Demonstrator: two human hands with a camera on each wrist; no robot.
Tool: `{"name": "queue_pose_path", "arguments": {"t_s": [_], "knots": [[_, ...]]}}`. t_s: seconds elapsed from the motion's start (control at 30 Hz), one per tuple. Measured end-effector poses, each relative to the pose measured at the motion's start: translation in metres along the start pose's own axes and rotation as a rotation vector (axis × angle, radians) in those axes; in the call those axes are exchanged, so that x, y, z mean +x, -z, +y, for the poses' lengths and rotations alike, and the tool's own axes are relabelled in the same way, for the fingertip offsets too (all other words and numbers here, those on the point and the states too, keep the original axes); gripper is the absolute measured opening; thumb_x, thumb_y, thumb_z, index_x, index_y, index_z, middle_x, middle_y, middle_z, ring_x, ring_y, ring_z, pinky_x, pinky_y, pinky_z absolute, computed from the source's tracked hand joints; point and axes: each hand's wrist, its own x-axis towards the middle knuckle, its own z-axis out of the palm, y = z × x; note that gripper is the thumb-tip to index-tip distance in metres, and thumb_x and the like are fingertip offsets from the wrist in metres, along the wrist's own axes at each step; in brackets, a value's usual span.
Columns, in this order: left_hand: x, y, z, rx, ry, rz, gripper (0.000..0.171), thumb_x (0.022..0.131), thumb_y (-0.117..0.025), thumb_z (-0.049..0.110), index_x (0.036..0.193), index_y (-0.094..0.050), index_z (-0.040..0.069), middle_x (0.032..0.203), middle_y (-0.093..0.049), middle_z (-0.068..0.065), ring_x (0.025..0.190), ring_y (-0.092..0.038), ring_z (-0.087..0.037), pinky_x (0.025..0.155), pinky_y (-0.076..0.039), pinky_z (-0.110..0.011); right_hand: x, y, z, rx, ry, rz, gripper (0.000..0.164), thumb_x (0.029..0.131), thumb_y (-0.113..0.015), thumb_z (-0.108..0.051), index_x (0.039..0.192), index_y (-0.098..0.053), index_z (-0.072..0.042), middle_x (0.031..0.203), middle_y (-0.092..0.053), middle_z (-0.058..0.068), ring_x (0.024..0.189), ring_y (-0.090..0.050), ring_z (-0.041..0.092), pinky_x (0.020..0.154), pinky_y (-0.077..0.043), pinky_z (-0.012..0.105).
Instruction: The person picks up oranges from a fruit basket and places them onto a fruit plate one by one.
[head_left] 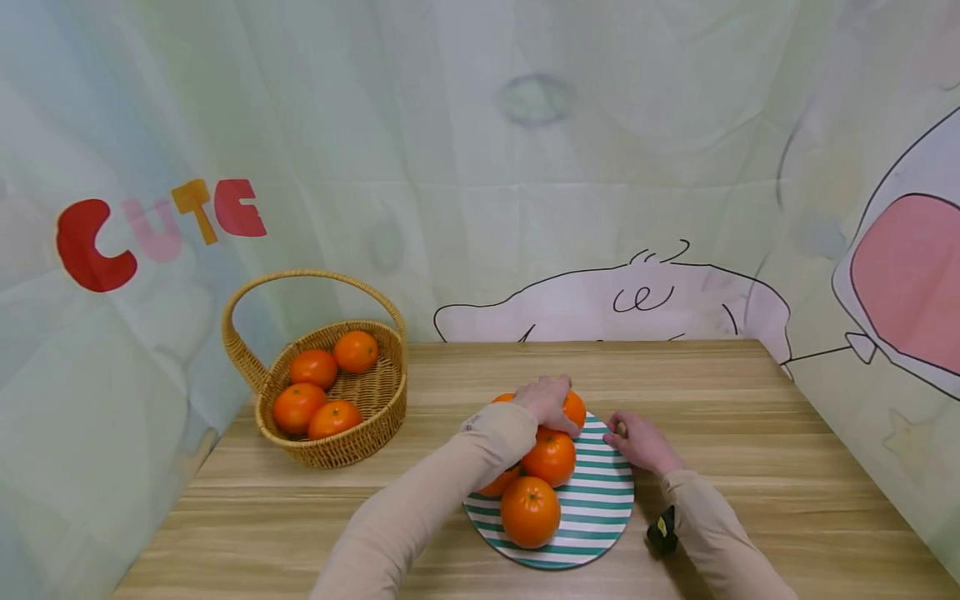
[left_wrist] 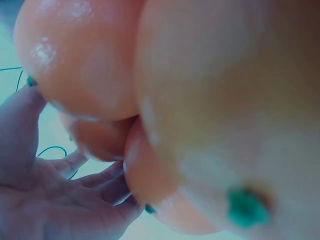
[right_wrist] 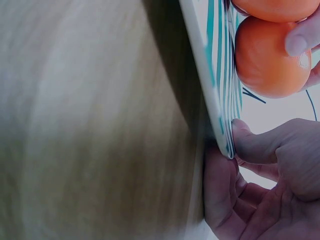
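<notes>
Orange fruit [head_left: 575, 410] cupped by curled left hand [head_left: 546, 402], right hand [head_left: 642, 443] pinching plate [head_left: 603, 500]; likely grasping step, next needing steady grip.

From here I see the round tan wicker basket [head_left: 330, 454], four round orange fruits [head_left: 335, 419] inside, on the brown wood-grain table [head_left: 442, 375], left of and behind the round green-and-white striped plate [head_left: 600, 500], whose other orange fruits [head_left: 531, 512] sit mostly leftward.

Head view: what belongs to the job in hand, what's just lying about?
Job: left hand, right hand, striped plate, oranges on it; probably wicker basket and its four oranges.

Apparently just about: printed curtain; dark item by the right sleeve, identity unclear.
</notes>
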Motion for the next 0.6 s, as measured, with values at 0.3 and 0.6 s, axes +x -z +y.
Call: {"name": "queue_pose_path", "arguments": {"t_s": [0.3, 0.6], "knots": [[-0.017, 0.016, -0.018, -0.234, -0.05, -0.049, 0.078, 0.088, -0.073, 0.043, 0.152, -0.037, 0.018, 0.148, -0.055, -0.009, 0.127, -0.056, -0.025, 0.114, -0.043, -0.043, 0.0, 0.0, 0.0, -0.008, -0.004, 0.004, 0.011, 0.098, -0.062, -0.014, 0.101, -0.06, -0.004, 0.08, -0.056, 0.007, 0.071, -0.05, 0.02, 0.064, -0.037, 0.028], [-0.054, 0.029, -0.075, -0.297, -0.112, 0.241, 0.066, 0.096, -0.064, 0.04, 0.152, -0.04, 0.016, 0.157, -0.045, -0.012, 0.143, -0.044, -0.035, 0.117, -0.037, -0.054, -0.002, -0.001, -0.001, 0.003, 0.016, 0.011, 0.011, 0.098, -0.062, -0.014, 0.101, -0.06, -0.003, 0.078, -0.054, 0.006, 0.07, -0.048, 0.02, 0.063, -0.036, 0.029]]}}
